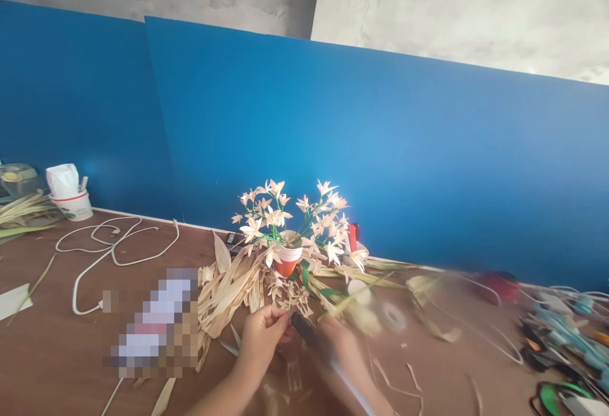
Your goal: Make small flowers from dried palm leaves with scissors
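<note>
My left hand (261, 337) is closed in a pinch near the front middle of the table. What lies between its fingertips is too small to make out. Close on its right, my right hand (339, 343) is blurred by motion and closed around a dark rod-shaped tool (308, 332). The tool's tip points at my left fingertips, and a pale streak like a cord trails down from its rear. Just beyond both hands stands a red-and-white cup (288, 260) with green-stemmed, cream-coloured flowers (273, 216) spreading to both sides. Dried husk strips (233, 286) are heaped left of the cup.
A white cable (114, 248) loops across the left of the brown table (52, 346), near a pixelated object (155, 321). A paper cup (71, 203) stands at the back left. Blurred tools (566, 340) crowd the right side. A blue partition (380, 162) closes the back.
</note>
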Motion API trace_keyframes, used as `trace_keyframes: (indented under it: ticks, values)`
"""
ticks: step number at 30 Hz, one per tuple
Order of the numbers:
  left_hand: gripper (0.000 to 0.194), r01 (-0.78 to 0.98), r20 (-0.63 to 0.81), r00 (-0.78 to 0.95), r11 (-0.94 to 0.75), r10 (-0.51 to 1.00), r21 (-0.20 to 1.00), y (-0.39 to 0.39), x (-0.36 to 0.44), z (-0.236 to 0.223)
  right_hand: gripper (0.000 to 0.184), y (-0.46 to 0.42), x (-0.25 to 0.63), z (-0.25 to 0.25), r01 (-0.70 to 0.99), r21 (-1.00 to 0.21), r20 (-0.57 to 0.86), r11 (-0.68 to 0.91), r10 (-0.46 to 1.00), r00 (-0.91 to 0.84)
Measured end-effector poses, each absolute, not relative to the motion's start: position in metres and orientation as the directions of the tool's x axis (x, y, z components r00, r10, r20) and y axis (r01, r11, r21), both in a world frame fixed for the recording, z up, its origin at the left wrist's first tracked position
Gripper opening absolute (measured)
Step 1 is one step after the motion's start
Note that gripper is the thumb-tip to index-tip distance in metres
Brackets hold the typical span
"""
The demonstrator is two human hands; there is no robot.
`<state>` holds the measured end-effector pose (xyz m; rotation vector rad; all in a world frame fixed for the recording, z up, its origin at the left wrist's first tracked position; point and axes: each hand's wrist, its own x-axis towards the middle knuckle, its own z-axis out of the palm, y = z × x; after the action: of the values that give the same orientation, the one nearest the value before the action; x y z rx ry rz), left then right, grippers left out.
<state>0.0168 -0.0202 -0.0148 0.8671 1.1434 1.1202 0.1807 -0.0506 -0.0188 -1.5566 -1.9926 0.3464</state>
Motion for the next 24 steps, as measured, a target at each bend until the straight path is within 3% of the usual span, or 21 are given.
trace_keyframes:
  ticks: [18,24]
  values:
    - [0.030,-0.192,-0.226,0.051,0.231,0.973,0.954,-0.020,0.016,-0.016,0.013,-0.051,0.182,-0.016,0.824,-0.513,0.244,0.242,0.961,-0.130]
    - [0.029,-0.171,-0.179,0.049,0.185,0.983,0.968,-0.023,0.017,-0.016,0.004,-0.052,0.183,-0.008,0.765,-0.614,0.194,0.195,0.977,-0.094]
